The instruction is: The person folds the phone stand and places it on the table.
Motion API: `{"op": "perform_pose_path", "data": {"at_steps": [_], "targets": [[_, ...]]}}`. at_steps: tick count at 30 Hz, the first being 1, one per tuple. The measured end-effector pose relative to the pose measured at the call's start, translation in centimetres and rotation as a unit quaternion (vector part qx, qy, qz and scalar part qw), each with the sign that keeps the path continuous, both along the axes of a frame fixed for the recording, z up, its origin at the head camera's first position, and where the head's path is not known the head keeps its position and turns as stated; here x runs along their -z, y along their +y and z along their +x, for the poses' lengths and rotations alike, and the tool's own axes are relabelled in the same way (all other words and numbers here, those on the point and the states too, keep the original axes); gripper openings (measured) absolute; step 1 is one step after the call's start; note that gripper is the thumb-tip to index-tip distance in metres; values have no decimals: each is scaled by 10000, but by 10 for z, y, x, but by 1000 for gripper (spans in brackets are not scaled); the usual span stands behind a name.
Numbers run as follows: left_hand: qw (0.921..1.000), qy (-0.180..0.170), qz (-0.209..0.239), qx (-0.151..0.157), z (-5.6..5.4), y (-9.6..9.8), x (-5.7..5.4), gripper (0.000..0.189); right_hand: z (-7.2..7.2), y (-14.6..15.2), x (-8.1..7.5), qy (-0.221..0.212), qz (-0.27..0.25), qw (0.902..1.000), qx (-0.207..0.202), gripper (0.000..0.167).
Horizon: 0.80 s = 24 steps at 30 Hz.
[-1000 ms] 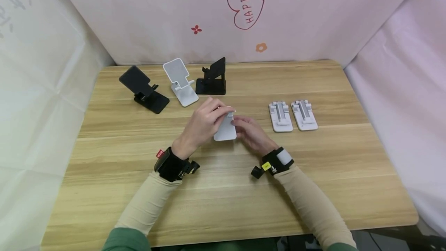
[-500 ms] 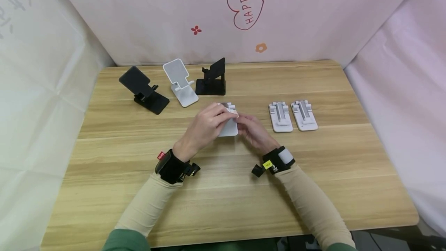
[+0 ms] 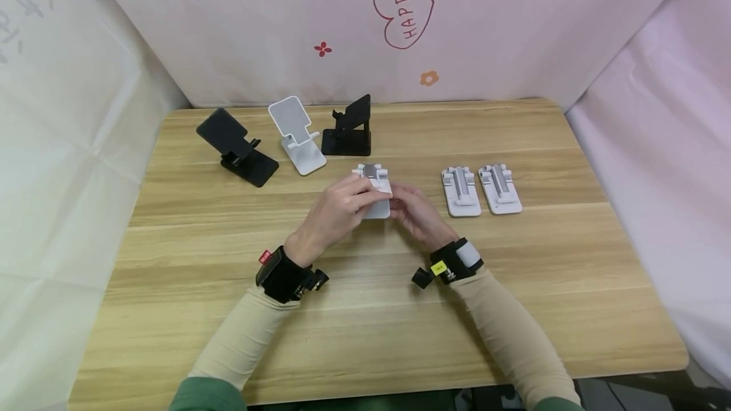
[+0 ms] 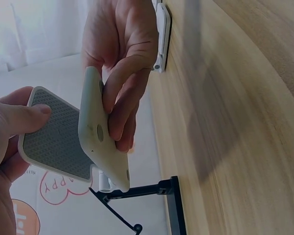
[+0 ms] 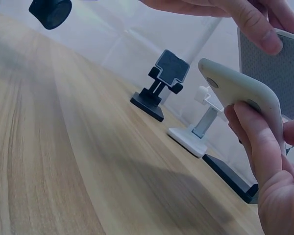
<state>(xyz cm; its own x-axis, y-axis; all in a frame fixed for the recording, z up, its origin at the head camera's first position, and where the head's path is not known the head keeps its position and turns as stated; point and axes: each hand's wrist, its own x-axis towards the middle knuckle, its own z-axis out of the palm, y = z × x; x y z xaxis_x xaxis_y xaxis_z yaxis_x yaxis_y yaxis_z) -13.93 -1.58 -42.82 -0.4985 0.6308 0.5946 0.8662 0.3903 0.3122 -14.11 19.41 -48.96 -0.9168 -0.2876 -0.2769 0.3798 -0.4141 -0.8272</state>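
Note:
A white phone stand [image 3: 378, 210] is held up between both hands, over the middle of the table. My left hand [image 3: 337, 208] pinches its grey-padded upper plate [image 4: 59, 137], thumb on the textured pad. From the other side, my right hand [image 3: 421, 215] grips the white base [image 5: 247, 88], its fingers spread along the underside with the round feet. In the left wrist view the plate and base stand apart at an angle, joined at the hinge end [image 4: 105, 182]. The inner faces between them are mostly hidden.
Two folded white phone stands [image 3: 461, 192] lie side by side on the right of the wooden table [image 3: 365, 335]. Toward the back left stand an unfolded black stand [image 3: 248, 160], a white one [image 3: 305, 156] and another black one [image 3: 345, 141]. A printed cloth [image 3: 514, 30] hangs behind.
The held stand has shifted slightly away from me and tilted, so its hinge end with the grey arm shows beyond my left fingers. Both hands keep their hold; the other stands have not moved.

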Motion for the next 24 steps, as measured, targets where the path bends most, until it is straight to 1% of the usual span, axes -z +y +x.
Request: {"op": "perform_pose_path", "data": {"at_steps": [8, 11, 13, 18, 24], "targets": [[9996, -190, -188, -22, 1, 0, 6, 25, -2, 0, 1, -78, -183, 9997, 168, 34], [9996, -188, -223, -22, 1, 0, 9, 27, -2, 0, 2, -101, -177, 9995, 253, 30], [9996, -153, -239, -25, 1, -1, 10, 28, -3, -1, 2, -116, -176, 9994, 287, 31], [9997, -111, -217, -27, 1, 0, 14, 28, -3, -1, 2, -121, -111, 9994, 314, 41], [9999, -24, -150, -41, 1, 0, 16, 26, -3, -2, 1, -99, -6, 9995, 307, 44]]}}
